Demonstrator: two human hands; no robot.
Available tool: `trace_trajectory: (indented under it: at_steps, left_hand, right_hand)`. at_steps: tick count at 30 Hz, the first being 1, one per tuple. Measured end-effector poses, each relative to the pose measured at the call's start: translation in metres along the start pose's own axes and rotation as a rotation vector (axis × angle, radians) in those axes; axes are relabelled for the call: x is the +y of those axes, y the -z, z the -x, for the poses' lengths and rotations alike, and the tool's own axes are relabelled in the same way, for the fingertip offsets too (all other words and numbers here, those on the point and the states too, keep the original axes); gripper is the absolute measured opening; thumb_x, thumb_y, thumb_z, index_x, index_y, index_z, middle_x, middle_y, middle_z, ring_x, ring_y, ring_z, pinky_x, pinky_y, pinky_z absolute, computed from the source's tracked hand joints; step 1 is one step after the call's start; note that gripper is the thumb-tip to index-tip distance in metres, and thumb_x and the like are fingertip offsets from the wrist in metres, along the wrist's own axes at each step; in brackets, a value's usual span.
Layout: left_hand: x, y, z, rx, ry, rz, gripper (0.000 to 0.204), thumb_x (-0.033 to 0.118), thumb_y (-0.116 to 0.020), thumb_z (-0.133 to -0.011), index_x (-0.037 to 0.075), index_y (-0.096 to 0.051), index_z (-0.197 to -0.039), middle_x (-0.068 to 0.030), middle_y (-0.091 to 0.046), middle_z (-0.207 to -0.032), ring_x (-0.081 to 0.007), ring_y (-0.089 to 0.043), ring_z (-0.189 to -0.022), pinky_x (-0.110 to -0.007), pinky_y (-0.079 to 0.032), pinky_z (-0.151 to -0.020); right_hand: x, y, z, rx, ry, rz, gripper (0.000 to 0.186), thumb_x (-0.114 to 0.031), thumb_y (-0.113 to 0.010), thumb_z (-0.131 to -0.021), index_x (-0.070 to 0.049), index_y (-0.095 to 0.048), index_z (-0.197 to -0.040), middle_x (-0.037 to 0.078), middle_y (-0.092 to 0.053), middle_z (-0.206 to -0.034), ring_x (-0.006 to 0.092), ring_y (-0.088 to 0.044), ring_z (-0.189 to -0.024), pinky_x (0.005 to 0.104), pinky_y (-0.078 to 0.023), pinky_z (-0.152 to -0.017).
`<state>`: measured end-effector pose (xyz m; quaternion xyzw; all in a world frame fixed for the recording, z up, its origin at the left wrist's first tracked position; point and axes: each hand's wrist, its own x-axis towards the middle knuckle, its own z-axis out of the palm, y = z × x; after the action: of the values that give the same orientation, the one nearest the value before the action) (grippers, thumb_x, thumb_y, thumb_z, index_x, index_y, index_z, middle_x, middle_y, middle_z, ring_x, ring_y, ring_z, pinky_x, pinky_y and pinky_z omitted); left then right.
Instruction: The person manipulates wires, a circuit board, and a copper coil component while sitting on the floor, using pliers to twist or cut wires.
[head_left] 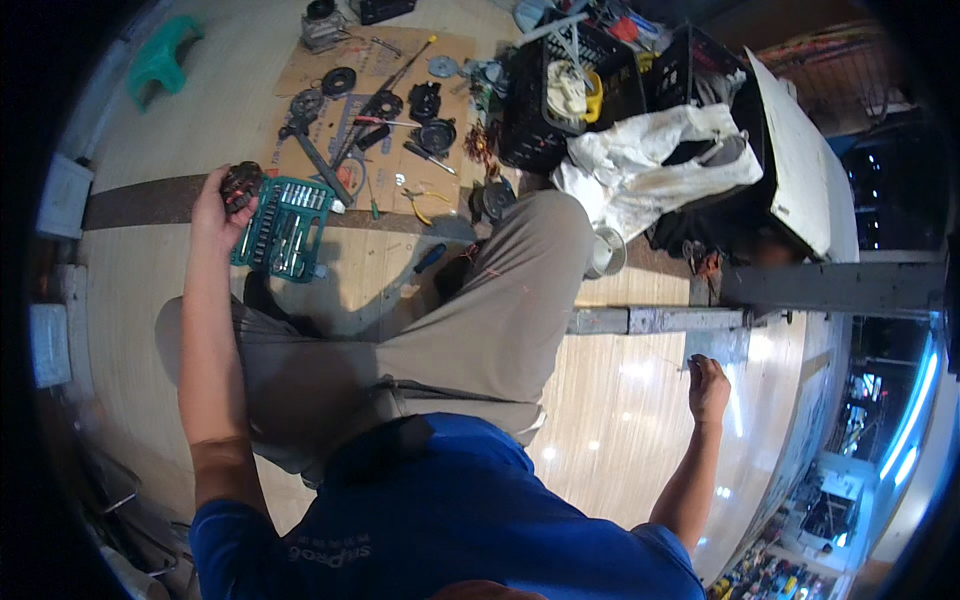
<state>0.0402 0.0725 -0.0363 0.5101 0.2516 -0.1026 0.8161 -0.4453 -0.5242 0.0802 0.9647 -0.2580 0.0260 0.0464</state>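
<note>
Stretched out to the left, my left hand grips a dark, round motor part with reddish coils, perhaps a wound stator. Just beside it lies an open green socket set case with rows of metal sockets. Far off to the right, my right hand is raised over the floor, its fingers pinched together. Whatever it may hold is too small to make out. Between my legs and the cardboard are a blue-handled screwdriver and yellow-handled pliers.
Flattened cardboard carries several black motor parts and tools. Black crates and a white cloth sack stand at the far right, near a metal beam. A green stool is at the far left.
</note>
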Motion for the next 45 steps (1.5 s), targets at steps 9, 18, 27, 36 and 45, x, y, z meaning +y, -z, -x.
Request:
trace_trajectory:
  at_steps: [9, 18, 27, 36, 45]
  left_hand:
    - [-0.007, -0.008, -0.001, 0.051, -0.086, -0.101, 0.025, 0.024, -0.059, -0.089, 0.001, -0.058, -0.097, -0.0130, -0.065, -0.084, -0.0208, -0.064, -0.067, -0.031, -0.056, -0.050]
    - [-0.015, -0.026, 0.008, 0.064, -0.068, -0.099, 0.029, 0.024, -0.058, -0.091, -0.003, -0.058, -0.101, -0.0138, -0.066, -0.087, -0.0224, -0.065, -0.071, -0.033, -0.058, -0.055]
    - [-0.022, -0.031, 0.026, -0.154, -0.283, 0.160, 0.026, 0.024, -0.054, -0.093, 0.001, -0.060, -0.104, -0.0110, -0.067, -0.096, -0.0185, -0.066, -0.084, -0.030, -0.058, -0.064]
    - [-0.001, -0.034, 0.041, -0.170, -0.289, 0.313, 0.025, 0.020, -0.057, -0.091, 0.006, -0.048, -0.109, -0.0123, -0.063, -0.102, -0.0234, -0.066, -0.085, -0.039, -0.056, -0.063]
    - [-0.007, -0.063, 0.057, -0.333, -0.393, 0.281, 0.031, 0.014, -0.053, -0.093, 0.001, -0.039, -0.118, -0.0168, -0.059, -0.108, -0.0257, -0.065, -0.090, -0.039, -0.057, -0.066]
  right_hand:
    - [0.116, -0.044, 0.107, -0.078, -0.570, 0.207, 0.029, -0.031, -0.044, -0.097, -0.011, -0.051, -0.118, 0.026, -0.065, -0.085, 0.0431, -0.063, -0.080, 0.0505, -0.047, -0.065]
    - [0.168, -0.055, 0.188, -0.348, -0.723, 0.254, 0.041, -0.036, -0.039, -0.098, -0.007, -0.046, -0.126, 0.026, -0.064, -0.098, 0.0441, -0.060, -0.095, 0.0514, -0.047, -0.078]
    - [0.188, -0.246, 0.363, -1.350, -0.139, 0.412, 0.067, -0.053, -0.042, -0.092, -0.003, -0.038, -0.138, 0.020, -0.060, -0.117, 0.0309, -0.055, -0.113, 0.0415, -0.040, -0.100]
    - [0.135, -0.184, 0.195, -0.982, 0.023, 0.088, 0.033, -0.029, -0.044, -0.093, -0.003, -0.058, -0.106, 0.013, -0.065, -0.092, 0.0289, -0.061, -0.088, 0.0446, -0.046, -0.081]
    - [-0.325, -0.009, -0.142, -0.034, 0.441, -1.059, 0.022, -0.005, -0.057, -0.092, 0.005, -0.060, -0.111, 0.008, -0.065, -0.100, 0.0125, -0.060, -0.090, 0.0239, -0.047, -0.080]
